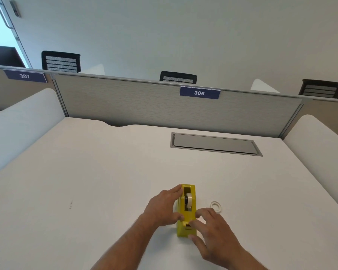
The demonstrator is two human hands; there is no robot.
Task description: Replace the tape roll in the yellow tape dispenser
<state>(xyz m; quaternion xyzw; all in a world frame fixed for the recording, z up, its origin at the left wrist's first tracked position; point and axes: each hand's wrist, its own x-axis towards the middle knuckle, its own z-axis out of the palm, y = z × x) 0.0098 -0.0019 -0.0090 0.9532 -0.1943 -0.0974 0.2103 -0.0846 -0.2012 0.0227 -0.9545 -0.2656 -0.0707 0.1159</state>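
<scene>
A yellow tape dispenser (187, 212) stands on the white desk (105, 182) near its front edge, its cutter end toward me. A tape roll (188, 200) sits in its well. My left hand (163, 207) wraps the dispenser's left side. My right hand (213, 228) rests against its right side and cutter end, fingertips touching the yellow body. A second, clear tape roll (215, 206) lies flat on the desk just right of the dispenser, untouched.
A grey cable hatch (215, 144) is set into the desk at the back right. A grey partition (144, 102) labelled 306 closes the far edge, and white side panels (23, 121) flank the desk. Black chairs (61, 61) stand behind the partition.
</scene>
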